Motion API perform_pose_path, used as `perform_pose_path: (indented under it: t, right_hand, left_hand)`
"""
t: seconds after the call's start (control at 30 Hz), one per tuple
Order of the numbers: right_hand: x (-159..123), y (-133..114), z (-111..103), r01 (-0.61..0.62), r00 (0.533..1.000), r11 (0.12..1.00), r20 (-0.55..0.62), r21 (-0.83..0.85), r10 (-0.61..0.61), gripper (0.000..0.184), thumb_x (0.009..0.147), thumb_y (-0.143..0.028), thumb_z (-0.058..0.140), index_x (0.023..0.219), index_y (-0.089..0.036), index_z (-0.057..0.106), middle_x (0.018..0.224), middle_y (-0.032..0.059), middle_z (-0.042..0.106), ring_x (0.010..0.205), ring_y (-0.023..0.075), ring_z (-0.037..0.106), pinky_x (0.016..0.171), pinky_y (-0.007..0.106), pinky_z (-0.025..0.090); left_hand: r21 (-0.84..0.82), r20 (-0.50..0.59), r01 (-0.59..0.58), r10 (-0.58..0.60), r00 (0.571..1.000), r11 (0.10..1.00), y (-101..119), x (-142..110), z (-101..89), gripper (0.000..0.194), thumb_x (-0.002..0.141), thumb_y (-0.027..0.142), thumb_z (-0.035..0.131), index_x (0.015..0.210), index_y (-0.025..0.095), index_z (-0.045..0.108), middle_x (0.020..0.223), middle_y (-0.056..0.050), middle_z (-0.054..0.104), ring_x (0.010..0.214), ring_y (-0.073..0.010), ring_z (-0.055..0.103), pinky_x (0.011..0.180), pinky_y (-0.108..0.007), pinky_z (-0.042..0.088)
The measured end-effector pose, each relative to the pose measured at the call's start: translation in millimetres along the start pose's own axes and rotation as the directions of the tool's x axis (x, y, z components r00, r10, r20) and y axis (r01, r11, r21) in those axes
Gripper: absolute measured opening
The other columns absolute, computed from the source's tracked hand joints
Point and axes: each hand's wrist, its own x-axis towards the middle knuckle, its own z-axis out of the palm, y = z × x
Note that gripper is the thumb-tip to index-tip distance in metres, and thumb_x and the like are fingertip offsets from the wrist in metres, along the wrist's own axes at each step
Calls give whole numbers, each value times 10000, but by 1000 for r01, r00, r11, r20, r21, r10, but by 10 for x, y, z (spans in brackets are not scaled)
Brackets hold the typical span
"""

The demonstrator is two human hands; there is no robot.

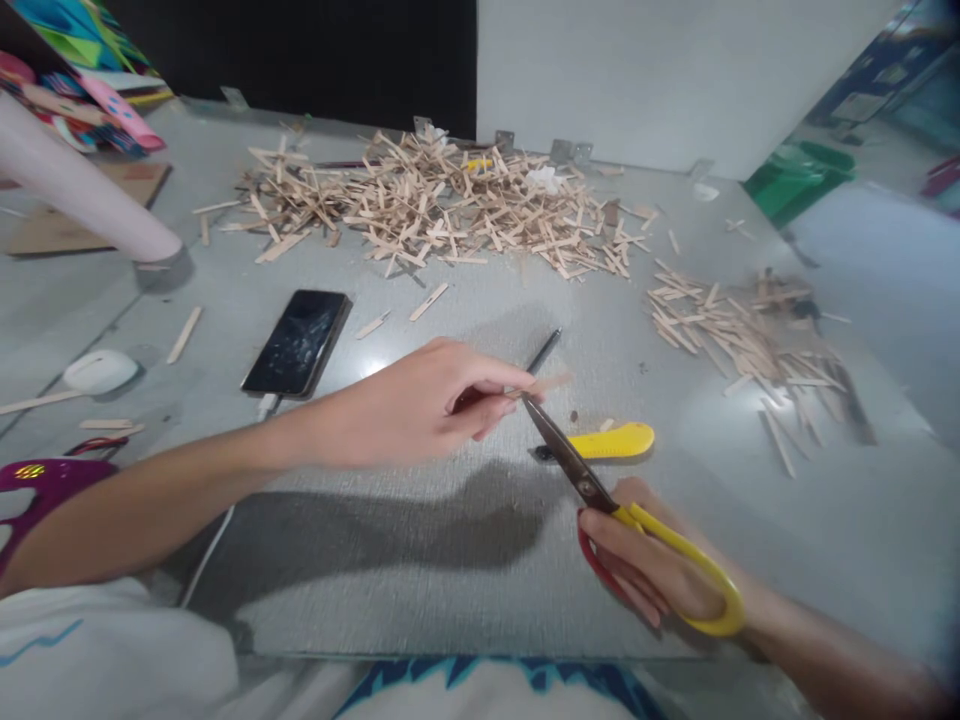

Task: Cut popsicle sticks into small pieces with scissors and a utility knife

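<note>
My left hand (431,405) pinches a small flat wooden stick (553,383) between thumb and fingertips above the middle of the table. Wrapped around the handles of a pair of scissors (574,462), one loop yellow and one red, is my right hand (637,555). The dark blades look nearly closed, and their tips meet the stick right at my left fingertips. Beneath the blades lies a yellow utility knife (615,441). A dark pen (545,350) rests just behind my left fingertips, partly hidden by them.
A large heap of wooden sticks (450,205) spreads along the back, with a smaller pile (720,320) at the right. To the left lie a phone (298,343) on a white cable, a white computer mouse (100,371) and a pale tube (90,180). A green bin (799,180) stands beyond.
</note>
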Motion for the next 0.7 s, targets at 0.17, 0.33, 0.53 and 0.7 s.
perform_pose_path:
  t: [0.17, 0.33, 0.53, 0.7]
  right_hand:
    - [21, 97, -40, -50, 994, 976, 107, 212, 28, 804, 1034, -840, 576, 509, -268, 369, 357, -62, 316, 281, 88, 358, 301, 201, 240]
    - [58, 97, -61, -137, 966, 887, 256, 440, 22, 843, 970, -842, 646, 465, -263, 299, 345, -61, 303, 256, 75, 311, 287, 182, 280]
    - [132, 202, -92, -78, 905, 777, 372, 624, -208, 790, 1045, -743, 625, 484, -264, 342, 340, -71, 341, 194, 89, 260, 211, 204, 288]
    - [155, 213, -130, 90, 943, 809, 210, 581, -256, 754, 1063, -752, 605, 552, -256, 359, 363, -86, 332, 226, 76, 268, 264, 196, 330]
  left_hand:
    - [-33, 7, -20, 20, 1000, 999, -58, 30, -43, 383, 1057, 174, 589, 1354, 214, 827, 706, 43, 646, 541, -99, 440, 521, -210, 312]
    - [-85, 39, 18, -15, 999, 996, -70, 49, -65, 350, 1083, 187, 588, 1340, 224, 822, 765, 22, 737, 581, -96, 541, 553, -191, 374]
    - [-57, 32, 29, -27, 999, 998, -135, 52, -86, 302, 1107, 200, 565, 1260, 230, 824, 781, 14, 762, 619, -107, 628, 589, -207, 418]
    - [-50, -31, 69, -70, 997, 996, -184, 64, -91, 216, 1123, 249, 568, 1142, 179, 772, 738, 5, 761, 598, -122, 668, 579, -223, 447]
